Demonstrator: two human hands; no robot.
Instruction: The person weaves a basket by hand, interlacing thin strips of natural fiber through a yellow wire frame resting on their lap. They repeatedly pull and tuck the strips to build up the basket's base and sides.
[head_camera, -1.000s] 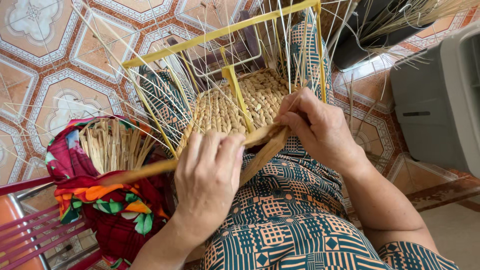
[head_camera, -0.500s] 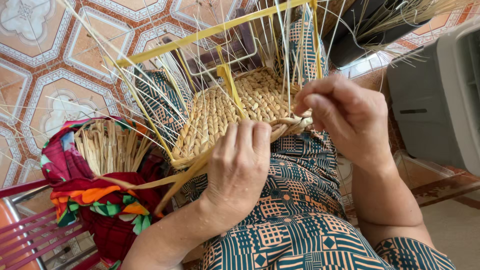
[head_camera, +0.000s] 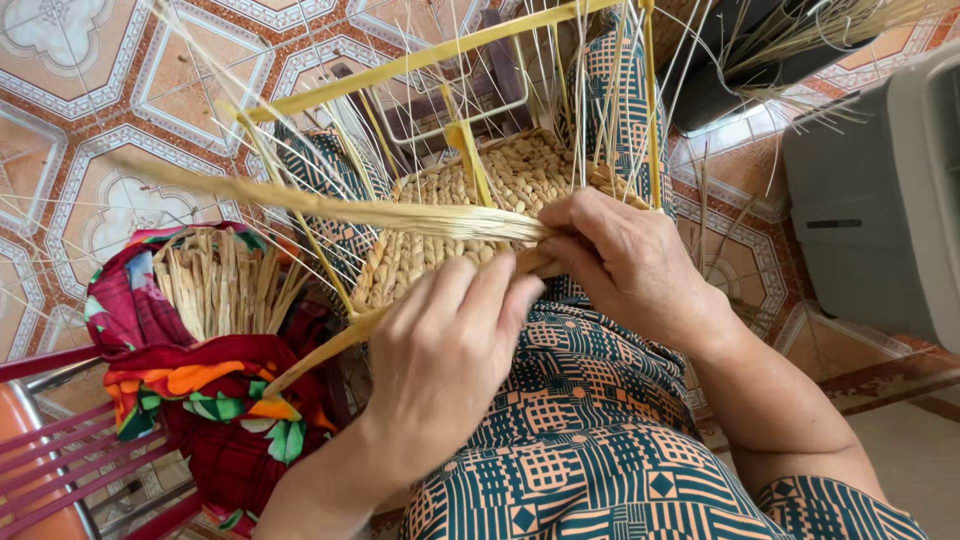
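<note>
A half-woven straw basket (head_camera: 440, 225) rests on my lap, built around a yellow frame (head_camera: 420, 60) with many thin upright stakes. My left hand (head_camera: 440, 350) lies over the basket's near edge, fingers closed on a flat straw strand (head_camera: 320, 355) that runs down to the left. My right hand (head_camera: 620, 265) pinches a second pale strand (head_camera: 300, 205) at the basket's rim; that strand stretches far out to the left. The two hands almost touch at the rim.
A colourful floral cloth bundle (head_camera: 200, 400) with a sheaf of cut straw (head_camera: 220, 285) stands at my left. A red slatted chair (head_camera: 60, 460) is at the lower left, a grey plastic box (head_camera: 880, 200) at the right, patterned floor tiles (head_camera: 90, 120) around.
My right hand has pulled a straw strand across so it now stretches out to the left. My left hand has shifted back along the rim and gripped the lower strand.
</note>
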